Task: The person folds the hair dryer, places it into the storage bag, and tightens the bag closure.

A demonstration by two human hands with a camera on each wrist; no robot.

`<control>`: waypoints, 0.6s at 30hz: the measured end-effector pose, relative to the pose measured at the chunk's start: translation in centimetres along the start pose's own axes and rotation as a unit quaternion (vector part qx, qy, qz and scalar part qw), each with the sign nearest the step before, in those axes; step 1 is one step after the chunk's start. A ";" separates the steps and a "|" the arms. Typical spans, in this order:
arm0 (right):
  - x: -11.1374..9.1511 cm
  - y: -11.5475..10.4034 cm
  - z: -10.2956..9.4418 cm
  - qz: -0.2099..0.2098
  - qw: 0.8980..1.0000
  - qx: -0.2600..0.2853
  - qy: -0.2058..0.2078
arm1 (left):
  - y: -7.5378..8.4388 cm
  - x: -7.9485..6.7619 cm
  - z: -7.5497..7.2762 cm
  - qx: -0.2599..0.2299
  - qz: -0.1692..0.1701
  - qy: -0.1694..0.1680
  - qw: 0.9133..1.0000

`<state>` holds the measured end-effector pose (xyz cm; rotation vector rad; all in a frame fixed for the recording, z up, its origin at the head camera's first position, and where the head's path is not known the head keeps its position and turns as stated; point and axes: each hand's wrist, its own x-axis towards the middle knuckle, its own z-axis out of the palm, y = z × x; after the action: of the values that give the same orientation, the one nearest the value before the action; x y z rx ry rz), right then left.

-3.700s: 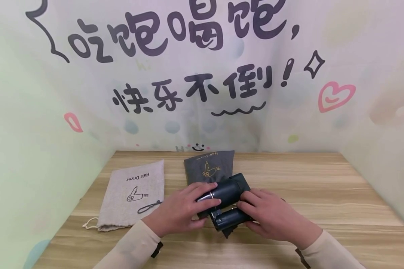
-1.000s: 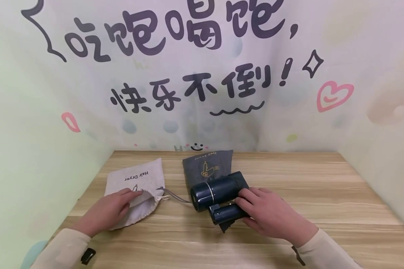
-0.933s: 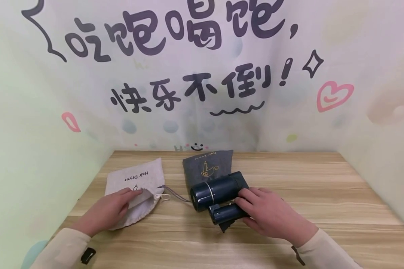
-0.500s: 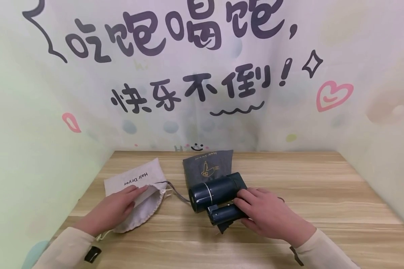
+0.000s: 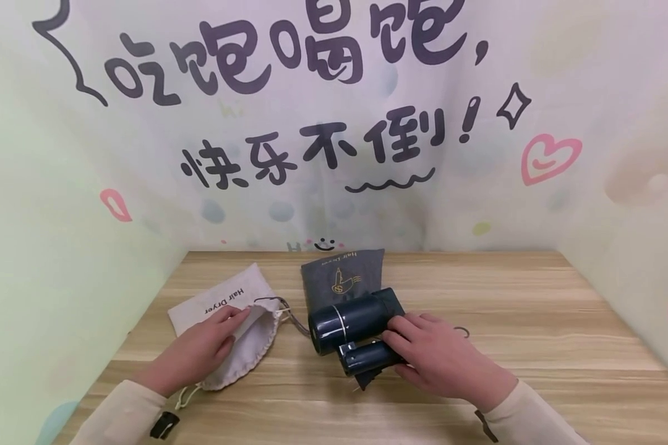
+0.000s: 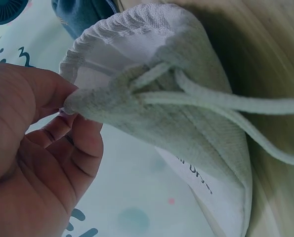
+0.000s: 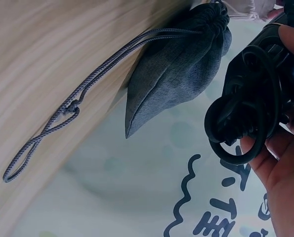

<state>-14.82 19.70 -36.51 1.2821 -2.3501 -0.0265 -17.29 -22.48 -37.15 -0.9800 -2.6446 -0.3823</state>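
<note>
A pale drawstring bag (image 5: 200,306) printed "Hair Dryer" lies on the left of the table, its mouth gaping toward the right. My left hand (image 5: 197,352) pinches the gathered rim between thumb and fingers, as the left wrist view shows on the bag's cloth (image 6: 181,123). In the middle, my right hand (image 5: 442,355) grips a folded dark-blue hair dryer (image 5: 353,321) by its handle end. Its looped black cord (image 7: 271,94) shows beside the right hand's fingers in the right wrist view. The dryer's far underside is hidden.
Behind the dryer, a dark grey drawstring bag (image 5: 342,272) with a gold print rests on the wooden table (image 5: 506,296). Its grey cord (image 7: 87,74) trails over the wood. A printed cloth backdrop (image 5: 479,204) rises behind the table.
My left hand has left the hair dryer and now holds the pale bag's rim. The bag's mouth has opened and turned rightward, nearer the dryer. My right hand stays on the dryer, shifting slightly left.
</note>
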 end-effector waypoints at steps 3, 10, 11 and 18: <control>0.1 -0.1 0.1 -0.001 1.000 0.002 0.001 | 0.0 0.1 0.3 0.003 0.004 0.001 1.000; 0.8 -0.5 0.3 -0.005 1.000 0.007 0.006 | 0.0 0.1 0.5 -0.013 0.012 0.003 1.000; 0.9 -0.5 0.3 -0.005 1.000 0.008 0.004 | 0.0 0.1 0.6 -0.019 0.013 0.003 1.000; 1.5 -0.8 0.7 -0.006 1.000 0.013 0.001 | 0.1 0.1 0.6 -0.043 0.018 0.000 0.999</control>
<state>-15.17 17.86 -36.78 1.3082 -2.3483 0.0020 -17.45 -22.13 -37.65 -1.0529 -2.6268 -0.4920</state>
